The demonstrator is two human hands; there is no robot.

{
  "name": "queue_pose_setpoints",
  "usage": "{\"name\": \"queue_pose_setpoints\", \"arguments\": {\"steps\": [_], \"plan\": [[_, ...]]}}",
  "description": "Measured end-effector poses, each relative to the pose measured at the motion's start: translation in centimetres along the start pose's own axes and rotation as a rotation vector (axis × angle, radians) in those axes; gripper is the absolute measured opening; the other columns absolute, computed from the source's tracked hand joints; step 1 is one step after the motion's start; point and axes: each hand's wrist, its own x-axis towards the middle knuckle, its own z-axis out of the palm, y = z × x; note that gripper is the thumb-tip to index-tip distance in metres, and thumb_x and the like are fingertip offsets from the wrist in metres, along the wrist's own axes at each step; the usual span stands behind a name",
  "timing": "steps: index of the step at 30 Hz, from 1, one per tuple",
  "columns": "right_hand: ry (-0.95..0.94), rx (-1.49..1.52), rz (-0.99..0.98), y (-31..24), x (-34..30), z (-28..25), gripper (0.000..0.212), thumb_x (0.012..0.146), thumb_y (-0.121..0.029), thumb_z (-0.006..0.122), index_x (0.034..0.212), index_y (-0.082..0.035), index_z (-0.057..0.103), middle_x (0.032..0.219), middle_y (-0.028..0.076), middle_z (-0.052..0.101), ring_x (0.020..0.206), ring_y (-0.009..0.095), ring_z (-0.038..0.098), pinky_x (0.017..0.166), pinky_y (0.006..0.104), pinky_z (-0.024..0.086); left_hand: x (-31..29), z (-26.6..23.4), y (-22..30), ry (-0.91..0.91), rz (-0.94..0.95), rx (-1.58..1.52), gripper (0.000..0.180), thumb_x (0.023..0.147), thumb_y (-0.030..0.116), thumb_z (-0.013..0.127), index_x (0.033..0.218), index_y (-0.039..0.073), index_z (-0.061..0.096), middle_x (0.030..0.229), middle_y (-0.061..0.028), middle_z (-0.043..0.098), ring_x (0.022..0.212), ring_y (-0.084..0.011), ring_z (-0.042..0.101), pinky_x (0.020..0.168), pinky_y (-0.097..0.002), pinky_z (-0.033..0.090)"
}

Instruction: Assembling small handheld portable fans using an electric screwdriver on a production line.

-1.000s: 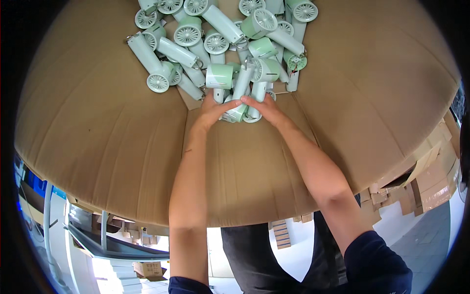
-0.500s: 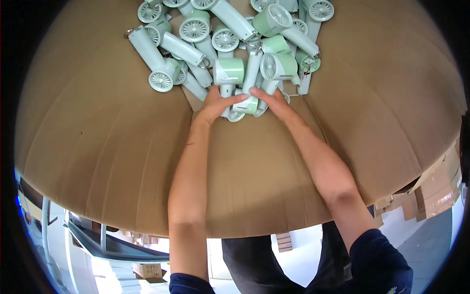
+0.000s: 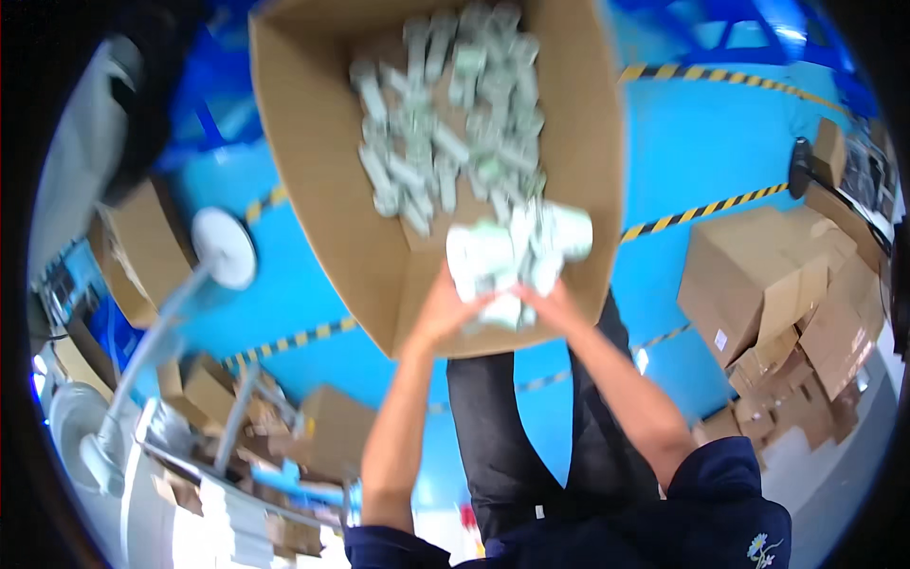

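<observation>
Between my two hands is a bunch of several pale green and white handheld fans (image 3: 482, 254), lifted over the near end of a deep cardboard box (image 3: 318, 180). My left hand (image 3: 442, 309) is closed around the left side of the bunch. On the other side my right hand (image 3: 557, 307) grips it, thumb toward the middle. Motion blurs the held fans, and the fingers beneath them are hidden. Many more handheld fans (image 3: 449, 144) lie jumbled on the box bottom, farther off.
Striped black and yellow tape crosses the blue floor (image 3: 664, 142). At right stand a large carton (image 3: 725, 275) and a heap of flattened cardboard (image 3: 839, 313). A round white disc on a pole (image 3: 225, 248) is at left, with a metal-framed cart (image 3: 237, 417) and more cartons below it.
Both hands have risen out of the box with a bunch of handheld fans and drawn back toward me. The view has pulled up, so the box rim and the surrounding floor now show.
</observation>
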Motion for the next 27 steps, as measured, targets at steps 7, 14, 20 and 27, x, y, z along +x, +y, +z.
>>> {"name": "queue_pose_setpoints", "arguments": {"steps": [7, 14, 20, 27], "plan": [[-0.083, 0.201, -0.381, -13.5, -19.7, -1.7, 0.071, 0.086, -0.018, 0.073, 0.143, -0.001, 0.035, 0.139, 0.01, 0.047, 0.129, 0.022, 0.045, 0.108, 0.0372, 0.037, -16.3, 7.1, 15.7, -0.191, 0.146, -0.194, 0.079, 0.072, 0.015, 0.084, 0.137, 0.0, 0.042, 0.133, -0.0119, 0.053, 0.123, -0.0213, 0.051, 0.106, -0.038, 0.04], [0.027, 0.26, -0.426, -21.9, -30.8, -15.7, 0.062, 0.086, -0.018, 0.073, 0.137, -0.001, 0.043, 0.132, 0.01, 0.054, 0.12, 0.02, 0.053, 0.1, 0.0354, 0.043, -19.5, 22.2, 28.4, -0.284, 0.269, 0.09, 0.083, 0.07, 0.022, 0.087, 0.137, 0.001, 0.044, 0.131, -0.0103, 0.055, 0.12, -0.0204, 0.053, 0.101, -0.0352, 0.043], [0.186, 0.397, -0.66, -26.9, -35.1, -29.7, 0.059, 0.083, -0.019, 0.075, 0.132, 0.0, 0.048, 0.121, 0.01, 0.061, 0.111, 0.02, 0.059, 0.095, 0.0334, 0.047, -17.3, 37.1, 37.2, -0.358, 0.385, 0.236, 0.08, 0.073, 0.025, 0.084, 0.138, 0.003, 0.043, 0.13, -0.01, 0.057, 0.118, -0.0212, 0.055, 0.102, -0.0355, 0.043], [0.318, 0.527, -0.678, -32.1, -33.3, -42.6, 0.055, 0.085, -0.022, 0.074, 0.13, -0.001, 0.05, 0.119, 0.008, 0.061, 0.108, 0.02, 0.06, 0.092, 0.034, 0.048, -11.1, 49.1, 47.6, -0.464, 0.486, 0.336, 0.07, 0.075, 0.024, 0.082, 0.133, 0.003, 0.05, 0.127, -0.0107, 0.059, 0.116, -0.0204, 0.055, 0.1, -0.035, 0.044]]}}
